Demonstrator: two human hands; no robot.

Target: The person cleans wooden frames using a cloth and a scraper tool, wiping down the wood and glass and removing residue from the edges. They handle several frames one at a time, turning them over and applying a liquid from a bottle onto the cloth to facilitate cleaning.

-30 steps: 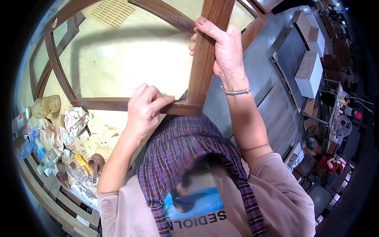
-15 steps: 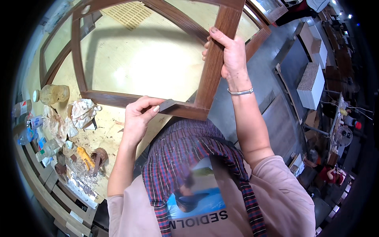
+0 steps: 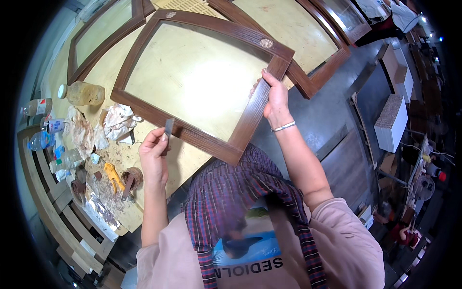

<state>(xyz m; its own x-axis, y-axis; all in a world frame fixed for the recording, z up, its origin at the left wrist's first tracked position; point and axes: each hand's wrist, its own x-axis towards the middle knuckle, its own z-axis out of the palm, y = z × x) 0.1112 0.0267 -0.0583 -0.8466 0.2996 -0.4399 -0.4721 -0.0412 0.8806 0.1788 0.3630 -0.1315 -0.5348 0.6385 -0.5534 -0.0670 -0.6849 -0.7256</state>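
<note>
My right hand grips the right rail of a dark brown wooden frame, thumb on top and fingers around the far side. The frame is tilted over the table, its near corner at my apron. Round carved patches show on its curved far rail. Whether its pale middle is clear glass or an opening, I cannot tell. Between thumb and fingers, my left hand pinches a small flat grey piece, possibly sandpaper or a blade. It stands upright at the outer edge of the near rail; whether it touches is unclear.
More brown frames lie on the pale table beyond. Left are a jar of yellowish liquid, crumpled rags, several plastic bottles, a yellow-handled tool and a brown-stained pot. Another person stands far right.
The wooden frame has come down and turned, its near corner now closer to me and its curved far rail in view. My left hand has drawn the grey piece back leftward and turned it upright.
</note>
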